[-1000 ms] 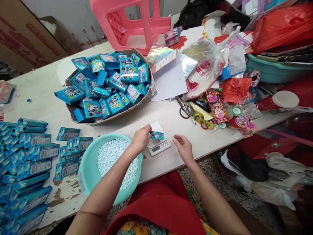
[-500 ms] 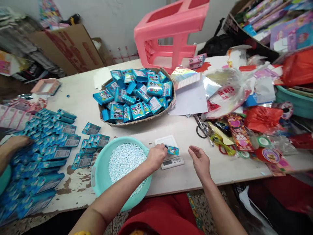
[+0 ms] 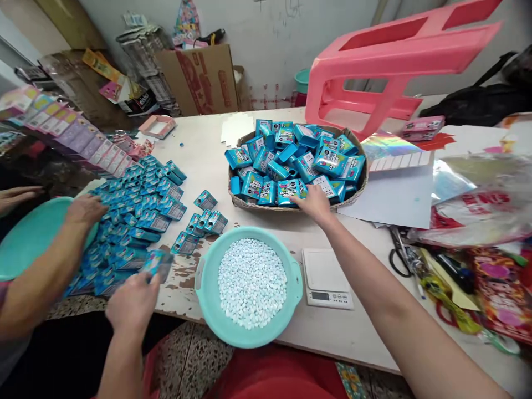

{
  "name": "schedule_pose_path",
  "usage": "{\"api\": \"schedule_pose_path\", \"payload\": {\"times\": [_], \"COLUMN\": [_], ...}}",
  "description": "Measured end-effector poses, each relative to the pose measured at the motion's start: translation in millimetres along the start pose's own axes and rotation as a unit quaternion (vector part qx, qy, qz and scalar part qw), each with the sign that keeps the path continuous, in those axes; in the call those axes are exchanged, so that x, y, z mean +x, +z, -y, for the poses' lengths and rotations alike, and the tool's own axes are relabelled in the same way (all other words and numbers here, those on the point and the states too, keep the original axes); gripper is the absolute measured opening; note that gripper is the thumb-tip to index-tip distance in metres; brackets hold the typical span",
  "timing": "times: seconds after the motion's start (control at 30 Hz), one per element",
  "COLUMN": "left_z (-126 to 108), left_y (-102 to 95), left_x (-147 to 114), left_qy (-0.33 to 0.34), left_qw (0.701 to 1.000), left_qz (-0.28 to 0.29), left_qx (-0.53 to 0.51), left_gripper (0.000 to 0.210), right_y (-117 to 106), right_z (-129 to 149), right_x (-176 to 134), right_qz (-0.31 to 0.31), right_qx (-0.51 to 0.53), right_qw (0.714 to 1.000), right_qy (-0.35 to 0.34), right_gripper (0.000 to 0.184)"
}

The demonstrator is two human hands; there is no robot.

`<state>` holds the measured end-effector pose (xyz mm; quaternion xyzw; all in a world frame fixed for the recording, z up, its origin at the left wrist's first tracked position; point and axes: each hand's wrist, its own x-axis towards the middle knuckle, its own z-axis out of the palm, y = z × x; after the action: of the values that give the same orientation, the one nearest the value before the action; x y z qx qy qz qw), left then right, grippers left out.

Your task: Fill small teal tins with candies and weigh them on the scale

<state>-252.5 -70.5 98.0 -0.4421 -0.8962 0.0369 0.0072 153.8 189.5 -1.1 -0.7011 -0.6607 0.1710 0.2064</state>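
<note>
My left hand (image 3: 135,302), a little blurred, grips a small blue candy box (image 3: 155,262) beside rows of similar blue boxes (image 3: 143,221) on the left of the table. At the front rim of a shallow basket (image 3: 233,200), my right hand (image 3: 316,205) has its fingers on the end of a blue candy box labelled "Caramelo Macizo" (image 3: 286,192); its fingertips are partly hidden. The basket is heaped with more such boxes. Between my arms stands a turquoise basin (image 3: 203,296) of pale blue candies (image 3: 252,282). A white digital scale (image 3: 326,271) lies to its right.
A co-worker's hand (image 3: 86,209) rests on the left rows, near another turquoise basin (image 3: 37,238). Behind the basket stands a pink plastic stool (image 3: 328,69) on its side. Scissors (image 3: 399,256), plastic bags (image 3: 477,208) and wrappers clutter the right side.
My left hand has carried the candy box from above the scale leftward to the rows. My right hand has gone from beside the scale to the basket. The view has turned left.
</note>
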Motion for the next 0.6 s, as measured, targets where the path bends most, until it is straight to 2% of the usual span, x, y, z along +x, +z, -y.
{"api": "schedule_pose_path", "payload": {"times": [0.03, 0.1, 0.2, 0.27, 0.37, 0.43, 0.5, 0.53, 0.6], "left_z": [17, 37, 38, 32, 22, 10, -11, -25, -59], "left_y": [14.6, 50.9, 103.5, 124.2, 126.8, 116.8, 108.8, 108.2, 115.4], "left_x": [10, 32, 64, 78, 75, 55, 23, 6, -26], "left_qy": [-0.045, -0.102, -0.115, -0.102, -0.105, -0.109, -0.074, -0.031, 0.097], "left_qw": [0.998, 0.989, 0.99, 0.993, 0.988, 0.979, 0.961, 0.95, 0.921], "left_qz": [0.031, 0.071, 0.073, 0.051, 0.001, -0.05, -0.076, -0.059, 0.045], "left_qx": [0.042, 0.08, 0.023, -0.04, -0.115, -0.167, -0.254, -0.306, -0.373], "left_gripper": [0.036, 0.034, 0.033, 0.035, 0.038, 0.043, 0.044, 0.043, 0.039], "right_y": [6, 17, 29, 33, 32, 26, 14, 6, -11], "right_z": [10, 28, 46, 52, 54, 50, 44, 40, 36], "right_x": [6, 15, 23, 28, 30, 23, 5, -9, -48], "right_qz": [0.018, 0.033, 0.043, 0.055, 0.048, 0.021, -0.032, -0.065, -0.128], "right_qx": [-0.024, -0.051, -0.053, -0.04, 0.004, 0.058, 0.154, 0.215, 0.329], "right_qw": [0.999, 0.995, 0.988, 0.982, 0.975, 0.974, 0.972, 0.966, 0.935], "right_qy": [0.027, 0.076, 0.139, 0.175, 0.216, 0.219, 0.172, 0.13, 0.038], "right_gripper": [0.071, 0.085, 0.098, 0.097, 0.087, 0.079, 0.068, 0.062, 0.053]}}
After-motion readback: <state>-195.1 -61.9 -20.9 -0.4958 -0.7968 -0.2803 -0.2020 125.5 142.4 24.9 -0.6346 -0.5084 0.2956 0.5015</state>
